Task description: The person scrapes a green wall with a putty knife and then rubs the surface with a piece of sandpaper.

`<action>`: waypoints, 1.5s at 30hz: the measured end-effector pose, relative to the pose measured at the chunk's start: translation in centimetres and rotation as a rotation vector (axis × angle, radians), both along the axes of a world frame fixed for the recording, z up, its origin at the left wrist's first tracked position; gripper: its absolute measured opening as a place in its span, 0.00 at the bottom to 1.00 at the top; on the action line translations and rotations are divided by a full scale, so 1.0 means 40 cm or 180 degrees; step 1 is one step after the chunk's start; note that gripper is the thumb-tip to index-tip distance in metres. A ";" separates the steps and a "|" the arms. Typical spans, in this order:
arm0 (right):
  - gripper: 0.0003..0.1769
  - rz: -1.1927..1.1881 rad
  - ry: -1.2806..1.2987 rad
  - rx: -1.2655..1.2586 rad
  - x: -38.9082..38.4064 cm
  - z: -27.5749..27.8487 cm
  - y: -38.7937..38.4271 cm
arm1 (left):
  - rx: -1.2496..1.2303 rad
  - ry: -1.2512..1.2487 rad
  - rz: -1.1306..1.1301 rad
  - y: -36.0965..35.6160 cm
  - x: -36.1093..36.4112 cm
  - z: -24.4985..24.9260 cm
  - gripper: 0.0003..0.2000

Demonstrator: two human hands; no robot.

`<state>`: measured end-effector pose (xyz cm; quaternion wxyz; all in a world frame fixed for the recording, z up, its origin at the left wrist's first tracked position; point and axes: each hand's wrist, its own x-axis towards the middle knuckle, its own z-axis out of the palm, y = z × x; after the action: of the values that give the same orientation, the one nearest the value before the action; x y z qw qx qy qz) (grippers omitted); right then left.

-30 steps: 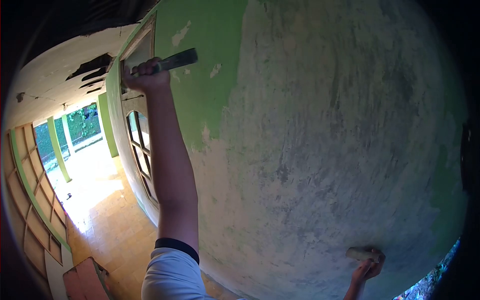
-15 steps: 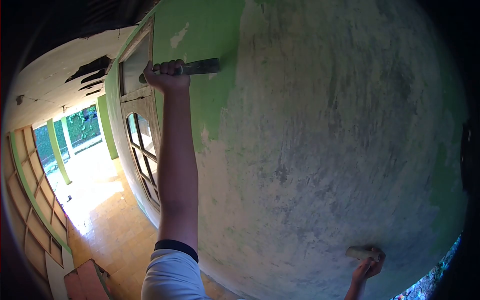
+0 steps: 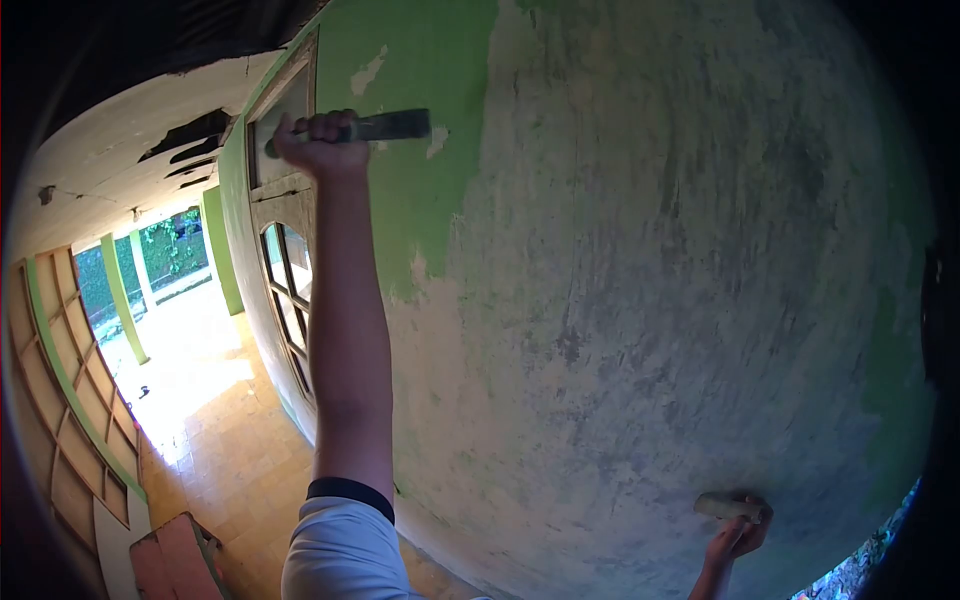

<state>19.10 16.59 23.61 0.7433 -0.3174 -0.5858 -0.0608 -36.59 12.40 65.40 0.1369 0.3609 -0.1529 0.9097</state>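
Observation:
High on the left, my left hand (image 3: 325, 143) is closed around the handle of a scraper (image 3: 395, 124). Its flat dark blade points right, in front of the green-painted part of the wall (image 3: 620, 280). Beside the blade is a small pale chipped patch (image 3: 437, 142). My left arm is stretched up, with a light sleeve at the bottom of the view. Low on the right, my right hand (image 3: 742, 535) is closed on a pale oblong block (image 3: 727, 507), which overlaps the bare grey wall. What kind of block it is, I cannot tell.
Left of the green paint stands a wooden-framed door with glass panes (image 3: 288, 285). A tiled floor (image 3: 235, 420) runs toward bright green posts (image 3: 122, 300). The ceiling (image 3: 120, 150) has broken dark gaps. A reddish panel (image 3: 175, 560) stands at the lower left.
My left hand and the scraper have shifted slightly left and up, uncovering the chipped patch by the blade. My right hand and its block have barely moved.

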 end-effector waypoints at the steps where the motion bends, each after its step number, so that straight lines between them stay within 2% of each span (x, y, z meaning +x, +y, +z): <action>1: 0.21 -0.0005 0.0007 0.0000 0.000 0.002 -0.001 | 0.0296 -0.0118 -0.0146 -0.014 -0.025 0.003 0.13; 3: 0.21 0.0024 -0.0060 0.0008 -0.003 0.012 -0.009 | 0.0786 -0.0179 -0.0400 -0.025 -0.039 -0.005 0.13; 4: 0.21 0.0019 -0.0046 0.0009 -0.004 0.012 -0.011 | 0.0787 -0.0166 -0.0406 0.000 -0.033 -0.009 0.13; 6: 0.21 -0.0004 -0.0101 0.0032 -0.006 0.017 -0.011 | -0.0034 -0.0191 -0.0218 0.045 0.027 -0.022 0.14; 8: 0.22 0.0028 -0.0025 -0.0009 -0.012 0.019 -0.012 | -0.0026 -0.0139 -0.0205 0.027 0.030 -0.019 0.14; 11: 0.21 0.0065 -0.0015 -0.0061 -0.004 0.013 -0.011 | 0.0155 -0.0044 -0.0075 -0.023 -0.003 -0.013 0.13; 13: 0.21 0.0043 -0.0036 -0.0052 0.003 0.011 -0.010 | 0.0725 -0.0220 -0.0409 -0.043 -0.043 -0.014 0.13; 14: 0.21 -0.0043 -0.0157 0.0019 0.004 0.014 -0.010 | 0.0721 -0.0214 -0.0415 -0.025 -0.020 -0.014 0.13; 16: 0.20 -0.0091 -0.0308 0.0099 -0.002 0.019 -0.007 | -0.0035 -0.0195 0.0005 0.020 0.047 -0.023 0.13; 21: 0.20 0.0088 0.0161 0.0095 -0.014 0.020 -0.002 | 0.0058 -0.0090 0.0045 -0.023 -0.004 -0.021 0.11; 23: 0.21 0.0062 0.0130 0.0112 -0.014 0.023 -0.003 | 0.0800 -0.0185 -0.0329 -0.050 -0.062 -0.024 0.13; 24: 0.21 0.0040 0.0076 0.0119 -0.012 0.023 -0.005 | 0.0798 -0.0178 -0.0344 -0.011 -0.069 -0.027 0.13; 26: 0.21 0.0050 0.0110 0.0080 -0.010 0.018 -0.005 | 0.0708 0.0541 0.0318 0.083 -0.058 -0.037 0.13; 27: 0.22 0.0069 0.0149 0.0048 -0.012 0.017 -0.001 | -0.0009 -0.0153 -0.0205 0.036 0.038 -0.047 0.14; 31: 0.22 0.0243 0.0282 -0.0130 -0.005 0.007 0.004 | 0.0045 -0.0130 -0.0179 0.014 -0.009 -0.046 0.14; 33: 0.22 0.0129 0.0004 0.0226 0.005 -0.003 0.024 | 0.0657 -0.0326 -0.0446 -0.004 -0.061 -0.045 0.13; 34: 0.22 0.0113 0.0010 0.0225 0.012 -0.008 0.024 | 0.0655 -0.0321 -0.0462 0.023 -0.063 -0.046 0.13; 36: 0.23 0.0077 -0.0056 0.0153 0.015 -0.014 0.027 | 0.0519 0.0251 -0.0239 0.083 -0.047 -0.049 0.13; 37: 0.23 0.0090 -0.0067 0.0163 0.009 -0.008 0.028 | -0.0002 -0.0052 -0.0182 0.078 0.042 -0.056 0.14; 38: 0.23 0.0128 0.0015 0.0160 0.001 -0.002 0.025 | 0.0007 -0.0056 -0.0172 0.058 0.047 -0.043 0.14; 40: 0.23 0.0168 0.0058 0.0138 -0.001 0.002 0.013 | 0.0072 -0.0046 -0.0339 0.037 0.046 -0.037 0.15; 41: 0.23 0.0217 0.0191 0.0003 -0.001 0.002 0.008 | 0.0490 0.0156 -0.0183 0.022 0.005 -0.032 0.14; 42: 0.23 0.0256 0.0337 -0.0123 -0.001 0.003 0.005 | 0.0502 0.0160 -0.0199 -0.009 -0.029 -0.028 0.14; 45: 0.22 0.0175 0.0246 -0.0056 -0.008 0.017 -0.004 | 0.0853 -0.0156 -0.0234 -0.035 -0.063 -0.015 0.14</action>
<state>18.78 16.43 24.29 0.7639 -0.3097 -0.5656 -0.0228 -39.10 10.99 64.79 0.1170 0.3478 -0.2895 0.8841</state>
